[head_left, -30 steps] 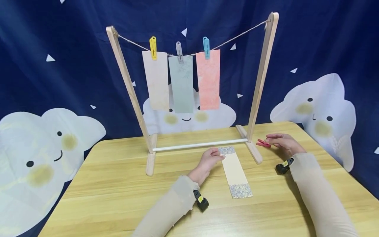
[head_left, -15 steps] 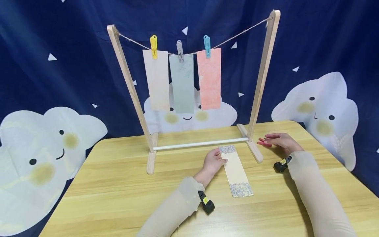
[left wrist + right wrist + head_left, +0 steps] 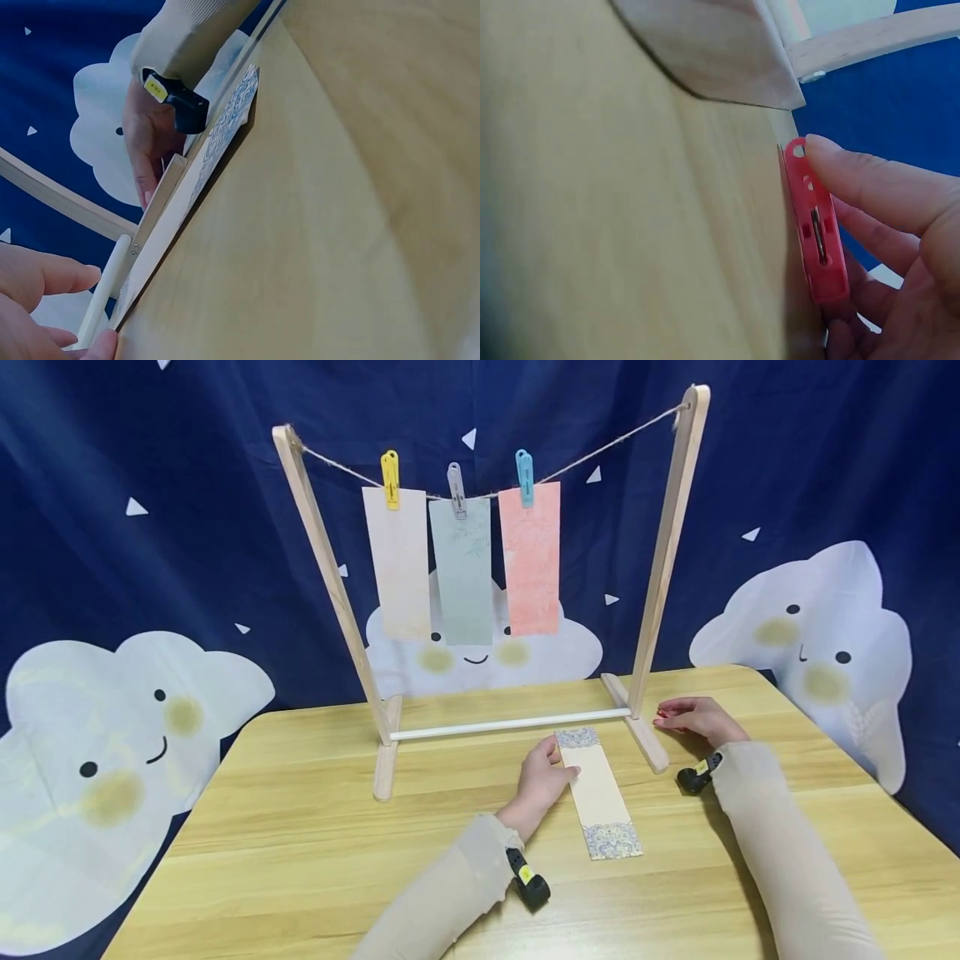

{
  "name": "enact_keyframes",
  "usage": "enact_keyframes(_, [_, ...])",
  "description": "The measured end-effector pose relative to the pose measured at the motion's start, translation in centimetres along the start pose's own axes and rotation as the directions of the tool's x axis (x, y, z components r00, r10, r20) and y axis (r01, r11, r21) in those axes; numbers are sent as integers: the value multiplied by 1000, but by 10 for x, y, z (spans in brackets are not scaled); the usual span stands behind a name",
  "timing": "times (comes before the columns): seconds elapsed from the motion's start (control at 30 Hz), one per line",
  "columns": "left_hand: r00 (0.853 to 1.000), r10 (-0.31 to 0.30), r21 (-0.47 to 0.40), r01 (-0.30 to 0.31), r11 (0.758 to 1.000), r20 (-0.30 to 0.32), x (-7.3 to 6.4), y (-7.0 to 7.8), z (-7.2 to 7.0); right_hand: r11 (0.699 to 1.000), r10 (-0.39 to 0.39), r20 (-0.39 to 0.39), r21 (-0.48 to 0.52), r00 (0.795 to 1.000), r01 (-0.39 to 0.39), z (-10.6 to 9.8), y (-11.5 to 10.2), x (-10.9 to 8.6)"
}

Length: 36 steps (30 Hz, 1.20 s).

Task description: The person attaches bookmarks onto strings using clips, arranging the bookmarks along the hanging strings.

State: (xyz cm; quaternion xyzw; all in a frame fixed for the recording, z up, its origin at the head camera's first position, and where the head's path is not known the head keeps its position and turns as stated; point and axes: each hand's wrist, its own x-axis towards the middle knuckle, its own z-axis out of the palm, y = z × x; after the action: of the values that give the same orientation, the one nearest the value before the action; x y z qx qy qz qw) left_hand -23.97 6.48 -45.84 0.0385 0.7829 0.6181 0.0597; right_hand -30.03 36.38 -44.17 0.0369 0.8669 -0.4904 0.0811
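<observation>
My left hand (image 3: 543, 781) rests at the left edge of a cream paper card (image 3: 596, 785) with blue lace-patterned ends, lying on the table. Its thumb extends over the card, and a fingertip touches the card's far corner in the left wrist view; thumb and finger stand apart. At the right, beside the rack's foot, my right hand (image 3: 699, 718) holds a red clothespin (image 3: 821, 247) at the tabletop. The thumb lies at one end of the clothespin, with the other fingers behind it. From the head view the fingers mostly hide this clothespin.
A wooden rack (image 3: 671, 543) with a sagging string spans the table's back. Yellow (image 3: 390, 481), grey (image 3: 457, 491) and blue (image 3: 524, 478) clothespins hang beige (image 3: 397, 568), green (image 3: 462, 577) and coral (image 3: 531, 564) cards. A white crossbar (image 3: 510, 724) runs low behind the cream card.
My right fingers have closed around the red clothespin, which showed more plainly before. The left hand has slid slightly right, its thumb reaching farther onto the cream card.
</observation>
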Motion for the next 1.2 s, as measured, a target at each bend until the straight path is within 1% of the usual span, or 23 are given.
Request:
enact_keyframes(0.13, [1000, 20, 19, -20, 1000, -3, -1, 0, 3, 999, 9, -23, -47, 1000, -10, 4, -2, 2])
enact_keyframes(0.27, [1000, 0, 9, 0, 1000, -5, -2, -1, 8, 998, -15, -41, -66, 999, 12, 7, -2, 2])
enact_keyframes(0.4, [999, -9, 12, 9, 1000, -38, -3, -2, 15, 998, -20, -73, -68, 997, 15, 9, -2, 1])
enact_keyframes(0.47, [998, 3, 45, 0, 999, -58, -4, -1, 19, 997, -24, -88, -77, 996, 17, 10, -2, 1])
enact_keyframes(0.57, [996, 24, 124, -13, 992, -84, -5, 0, 24, 997, -15, -116, -74, 993, 6, 11, -2, 0])
enact_keyframes(0.7, [995, 36, 238, -12, 971, -97, -5, 2, 31, 1000, -15, -145, -27, 989, 11, 11, 1, -1])
enact_keyframes(0.83, [994, 56, 306, -25, 952, -93, -4, 3, 34, 999, -5, -196, 40, 981, 13, 9, 5, -4])
enact_keyframes(0.9, [994, 61, 311, -31, 950, -88, -4, 5, 33, 997, 11, -216, 75, 976, 5, 8, 6, -4])
enact_keyframes(1.0, [995, 61, 303, -35, 952, -74, -3, 6, 30, 994, 26, -222, 113, 975, -1, 8, 6, -3])
enact_keyframes(1.2, [997, 60, 314, -45, 948, -39, 1, 8, 22, 991, 42, -212, 130, 976, -14, 8, 5, -3])
